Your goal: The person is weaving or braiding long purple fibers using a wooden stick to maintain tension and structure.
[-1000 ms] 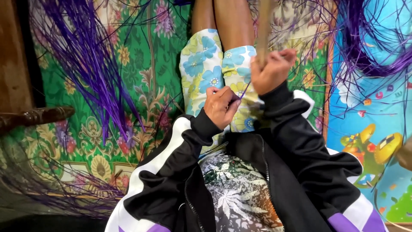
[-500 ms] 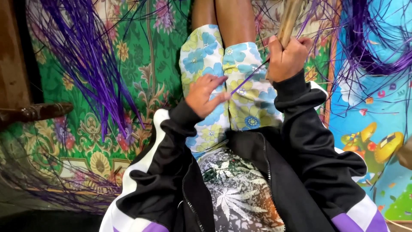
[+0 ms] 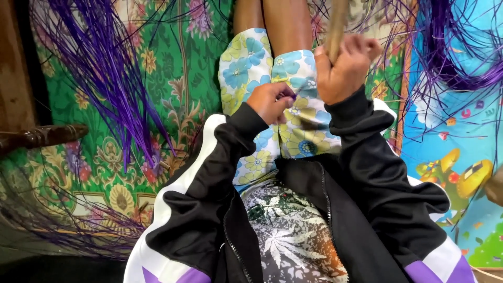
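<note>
I sit on the floor with my legs in flowered shorts (image 3: 251, 68) stretched out ahead. My right hand (image 3: 343, 65) is closed around a brown wooden stick (image 3: 335, 26) that rises out of the top of the view. My left hand (image 3: 271, 101) is pinched shut on a thin purple strand (image 3: 291, 98), just left of the right hand and over my thigh. Only a short bit of the strand shows between the two hands. Both arms wear black jacket sleeves with white and purple stripes.
A thick bundle of purple strands (image 3: 110, 73) lies on the green flowered cloth (image 3: 173, 105) at the left. More loose purple strands (image 3: 450, 47) tangle over a blue picture mat (image 3: 456, 152) at the right. A dark carved wooden piece (image 3: 42, 136) juts in from the left edge.
My left hand, open-fingered on the thigh half a second ago, has closed on the strand and moved up toward the right hand. The right hand with the stick shifted slightly left.
</note>
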